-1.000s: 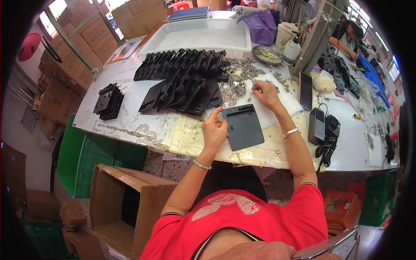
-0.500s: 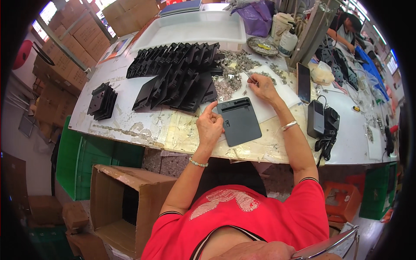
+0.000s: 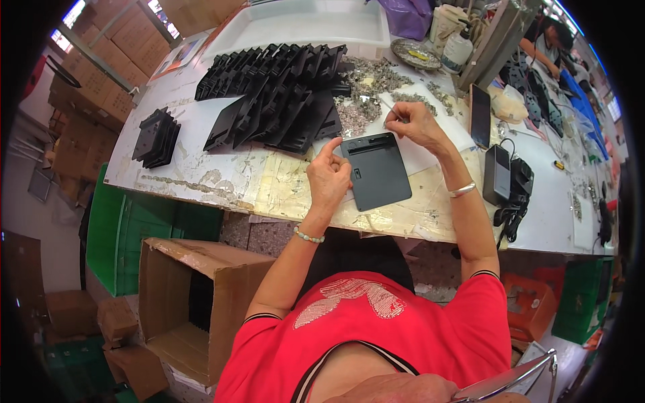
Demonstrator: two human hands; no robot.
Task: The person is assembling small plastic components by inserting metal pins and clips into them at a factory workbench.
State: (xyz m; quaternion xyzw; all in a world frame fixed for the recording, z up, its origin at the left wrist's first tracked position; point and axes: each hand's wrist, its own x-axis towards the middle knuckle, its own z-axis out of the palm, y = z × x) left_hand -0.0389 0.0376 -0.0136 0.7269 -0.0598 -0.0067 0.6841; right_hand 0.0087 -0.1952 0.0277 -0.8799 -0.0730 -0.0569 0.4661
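Note:
A flat black plastic panel point(image 3: 381, 176), with a slot along its far end and a small cutout at its left, lies on the bench in front of me. Beside its left edge is my left hand point(image 3: 328, 176), index finger pointing away and the other fingers curled against the edge. My right hand point(image 3: 415, 125) hovers by the panel's far right corner, pinching a thin metal tool point(image 3: 388, 106) that looks like tweezers. Whether a small part sits at its tip I cannot tell. Beyond lies a scatter of small metal pieces point(image 3: 359, 115), partly on white paper point(image 3: 430, 158).
Overlapping black plastic panels point(image 3: 269, 111) stand left of centre; a smaller stack point(image 3: 156, 140) is farther left. A white tray point(image 3: 295, 33), round dish point(image 3: 415, 55) and pump bottle point(image 3: 457, 50) stand behind. Right are a phone point(image 3: 480, 115) and black adapter point(image 3: 497, 174). A co-worker sits far right.
The whole view has shifted, with the bench higher in the picture. My right hand and its tool have come closer to the panel's far edge. My left hand keeps its place beside the panel.

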